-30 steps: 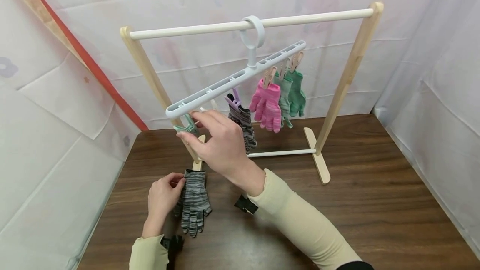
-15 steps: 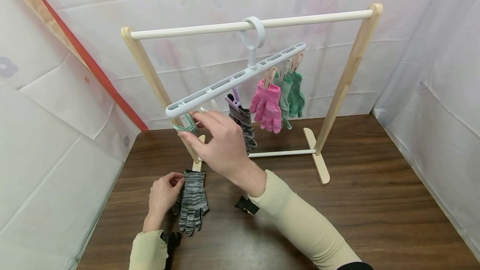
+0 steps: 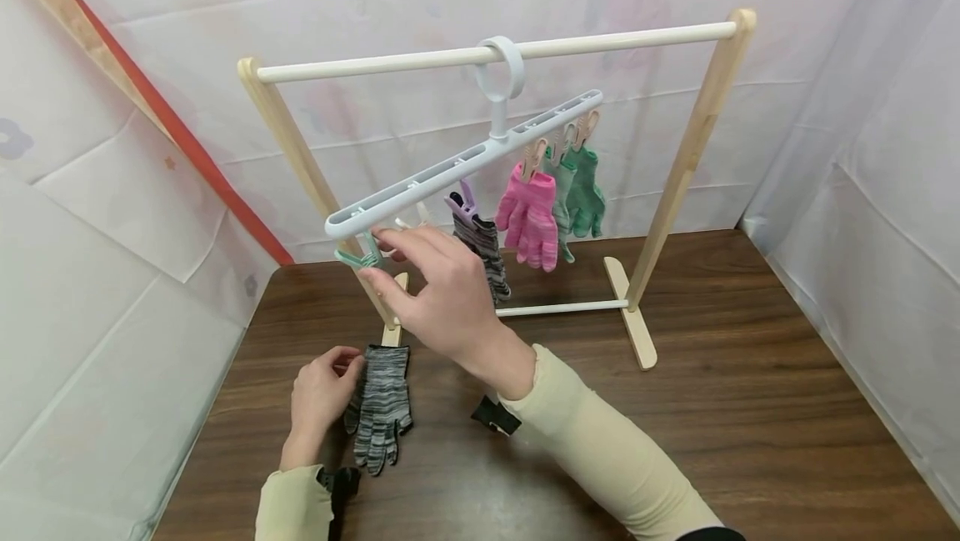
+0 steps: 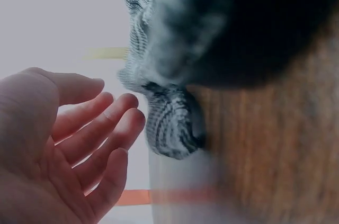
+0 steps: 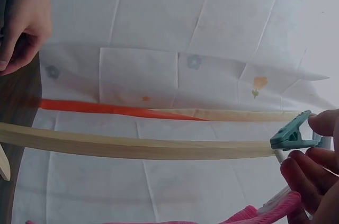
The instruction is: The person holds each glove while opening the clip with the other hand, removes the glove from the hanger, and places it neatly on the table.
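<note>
My right hand (image 3: 442,291) pinches a green clothespin (image 5: 294,134) between thumb and fingers. The clothespin hangs under the left end of a pale grey clip hanger (image 3: 420,188). Low at the left, my left hand (image 3: 322,395) is loosely curved beside the cuff of a black-and-grey striped glove (image 3: 384,408) over the wooden table. In the left wrist view, nothing shows between the left hand's (image 4: 85,139) fingers, and the glove's knit (image 4: 172,123) is just beyond the fingertips.
The hanger hooks over the white rod (image 3: 630,42) of a wooden rack. From it hang a striped glove (image 3: 483,249) on a purple clothespin (image 3: 465,203), a pink glove (image 3: 528,216) and green gloves (image 3: 585,191). Rack feet (image 3: 630,316) stand on the table (image 3: 750,408).
The lower end of the striped glove on the table has shifted slightly left, and the left hand has drawn slightly left from its cuff. The right hand keeps its pinch on the green clothespin.
</note>
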A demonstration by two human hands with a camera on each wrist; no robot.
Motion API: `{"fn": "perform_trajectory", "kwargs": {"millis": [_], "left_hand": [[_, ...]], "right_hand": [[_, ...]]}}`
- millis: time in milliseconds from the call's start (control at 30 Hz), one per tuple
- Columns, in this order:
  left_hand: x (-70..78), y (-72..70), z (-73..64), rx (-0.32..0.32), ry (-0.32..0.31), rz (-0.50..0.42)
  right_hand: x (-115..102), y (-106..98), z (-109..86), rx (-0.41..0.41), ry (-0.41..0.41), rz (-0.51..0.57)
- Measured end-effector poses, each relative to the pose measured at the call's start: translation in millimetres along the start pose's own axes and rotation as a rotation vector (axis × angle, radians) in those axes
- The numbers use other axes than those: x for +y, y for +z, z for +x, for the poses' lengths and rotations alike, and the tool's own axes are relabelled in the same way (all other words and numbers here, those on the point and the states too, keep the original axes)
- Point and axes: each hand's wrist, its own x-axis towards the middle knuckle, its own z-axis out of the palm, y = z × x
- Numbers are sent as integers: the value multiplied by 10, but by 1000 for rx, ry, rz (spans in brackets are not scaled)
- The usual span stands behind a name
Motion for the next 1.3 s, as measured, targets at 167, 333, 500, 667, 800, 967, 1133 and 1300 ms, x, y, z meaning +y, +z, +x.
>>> {"fn": "perform_trajectory", "kwargs": {"millis": [167,333,500,667,800,967,1133,1300], "left_hand": [[34,-53,6,21,4,-4],[108,-92,14,41,40,-15],[213,-121,-8,55,69,-22],[361,-158,-29,88,113,-37],[492,-178,-50,120,168,-75],[657,-202,-69,170,238,-128],[856,-256,-85,213,308,-209],[1085,-269,-97,284,418,-327]], "right_hand": [[-25,-30,5,21,3,-14],[-15,-42,-4,39,19,-10],[3,-96,-9,76,16,-9],[58,-129,-14,116,27,12],[98,-144,-24,142,50,17],[140,-152,-25,182,89,20],[185,-172,-35,194,127,31],[224,-188,-42,192,153,44]]}}
